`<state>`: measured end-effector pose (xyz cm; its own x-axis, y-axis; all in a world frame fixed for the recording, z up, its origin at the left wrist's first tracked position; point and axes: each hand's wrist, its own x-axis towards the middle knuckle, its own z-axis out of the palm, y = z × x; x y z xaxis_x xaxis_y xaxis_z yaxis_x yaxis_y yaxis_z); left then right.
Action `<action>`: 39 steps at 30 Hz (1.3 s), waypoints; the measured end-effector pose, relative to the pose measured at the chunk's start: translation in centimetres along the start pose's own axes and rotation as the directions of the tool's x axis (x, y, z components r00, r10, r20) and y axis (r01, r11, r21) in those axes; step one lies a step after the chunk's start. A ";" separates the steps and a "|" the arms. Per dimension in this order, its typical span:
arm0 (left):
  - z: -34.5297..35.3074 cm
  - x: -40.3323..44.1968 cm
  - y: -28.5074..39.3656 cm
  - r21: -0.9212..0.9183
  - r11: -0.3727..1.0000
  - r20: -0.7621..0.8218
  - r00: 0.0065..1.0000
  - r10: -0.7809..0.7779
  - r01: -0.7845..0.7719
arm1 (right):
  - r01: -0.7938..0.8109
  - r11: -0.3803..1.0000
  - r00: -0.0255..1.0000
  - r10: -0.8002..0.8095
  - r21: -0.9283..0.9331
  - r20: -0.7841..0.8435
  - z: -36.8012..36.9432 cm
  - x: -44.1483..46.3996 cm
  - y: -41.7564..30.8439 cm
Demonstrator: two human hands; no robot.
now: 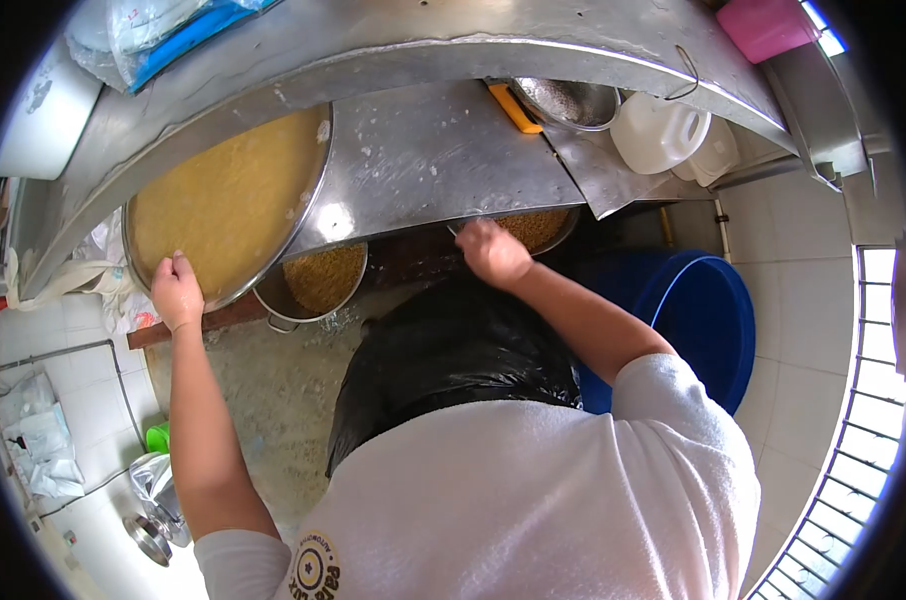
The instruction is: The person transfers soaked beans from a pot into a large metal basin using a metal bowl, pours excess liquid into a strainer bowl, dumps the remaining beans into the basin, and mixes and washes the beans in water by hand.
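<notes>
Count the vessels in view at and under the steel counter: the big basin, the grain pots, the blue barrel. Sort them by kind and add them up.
Big basin with yellow contents: 1
Grain pots: 2, the right one partly hidden
Blue barrel: 1
Total: 4

We see a wide, round metal basin (300, 226), shiny rim, holding yellowish mix (228, 190), on the counter's (403, 160) left side, near rim past front edge; tilt unclear.
</notes>
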<state>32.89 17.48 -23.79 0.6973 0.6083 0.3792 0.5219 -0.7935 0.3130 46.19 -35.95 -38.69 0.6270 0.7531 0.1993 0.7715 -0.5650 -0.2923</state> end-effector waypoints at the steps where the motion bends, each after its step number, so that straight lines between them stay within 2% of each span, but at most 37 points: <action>1: 0.1 0.1 -0.1 -0.007 1.000 0.000 1.000 0.006 -0.006 | 0.034 0.999 0.998 -0.035 0.023 0.060 -0.2 -1.2 -0.8; 2: 0.1 0.1 -0.3 -0.006 1.000 -0.011 1.000 0.012 -0.012 | 0.066 0.997 0.990 -0.071 0.048 0.119 -0.4 -2.0 -0.9; 4: 0.3 0.1 -0.2 -0.011 1.000 -0.020 1.000 0.019 -0.019 | -0.076 0.995 0.995 0.081 -0.062 0.067 2.8 -3.9 3.0; 5: 0.1 0.0 0.0 -0.007 1.000 -0.016 1.000 0.015 -0.015 | -0.299 0.933 0.936 0.328 -0.199 0.131 1.3 -3.9 3.7; 6: 0.0 -0.1 0.1 -0.002 1.000 -0.012 1.000 0.010 -0.010 | -0.367 0.900 0.923 0.384 -0.235 0.028 3.1 -4.7 6.6; 10: 0.3 -0.1 -0.2 -0.023 1.000 -0.018 1.000 0.018 -0.019 | -0.415 0.909 0.889 0.411 0.024 -0.200 -4.4 -3.5 7.2; 12: 0.2 -0.1 0.0 -0.015 1.000 -0.029 0.999 0.024 -0.024 | -0.483 0.875 0.845 0.474 0.025 -0.247 -6.2 -2.2 8.8; 14: 0.3 0.0 -0.2 -0.001 1.000 -0.024 0.999 0.028 -0.028 | -0.585 0.809 0.795 0.555 -0.064 -0.246 -7.3 -0.5 11.0; 18: 0.0 -0.2 0.1 -0.002 1.000 -0.024 0.999 0.023 -0.023 | -0.636 0.753 0.769 0.597 -0.171 -0.229 -6.5 1.4 16.2; 20: 0.1 0.0 -0.2 -0.007 0.999 -0.029 0.999 0.031 -0.032 | -0.620 0.740 0.781 0.614 -0.260 -0.117 -6.4 1.6 17.2; 25: 0.1 -0.1 -0.1 -0.032 0.999 -0.013 0.999 0.030 -0.031 | -0.595 0.774 0.804 0.572 -0.217 -0.165 -6.3 1.5 19.4; 28: 0.0 -0.2 -0.5 -0.027 0.999 -0.005 1.000 0.029 -0.029 | -0.642 0.733 0.766 0.617 -0.225 -0.179 -6.0 2.4 19.9; 30: 0.3 0.0 -0.8 -0.035 0.997 -0.036 0.997 0.065 -0.066 | -0.591 0.719 0.795 0.596 -0.366 -0.113 -6.2 2.9 19.9; 31: 0.5 0.2 -1.1 -0.025 0.997 -0.042 0.996 0.077 -0.078 | -0.605 0.701 0.784 0.608 -0.378 -0.126 -6.3 2.8 19.8; 33: 0.3 0.0 -0.6 -0.026 0.998 -0.016 0.998 0.064 -0.064 | -0.499 0.684 0.833 0.549 -0.533 -0.075 -5.4 2.7 19.3; 34: 0.9 0.2 -1.4 -0.026 0.996 -0.035 0.996 0.079 -0.080 | -0.495 0.686 0.813 0.583 -0.534 -0.005 -5.6 2.7 18.6; 37: 0.7 0.2 -0.9 -0.026 0.997 -0.006 0.997 0.072 -0.072 | -0.547 0.715 0.797 0.604 -0.436 -0.010 -4.9 2.1 17.4; 39: 0.3 0.1 -0.6 -0.037 0.999 0.022 0.999 0.033 -0.032 | -0.629 0.739 0.776 0.617 -0.244 -0.130 -4.0 1.9 16.4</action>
<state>32.77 18.00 -24.19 0.7247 0.5811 0.3703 0.4807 -0.8114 0.3324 60.44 -45.16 -39.42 0.9768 0.1915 0.0959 0.2018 -0.9728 -0.1134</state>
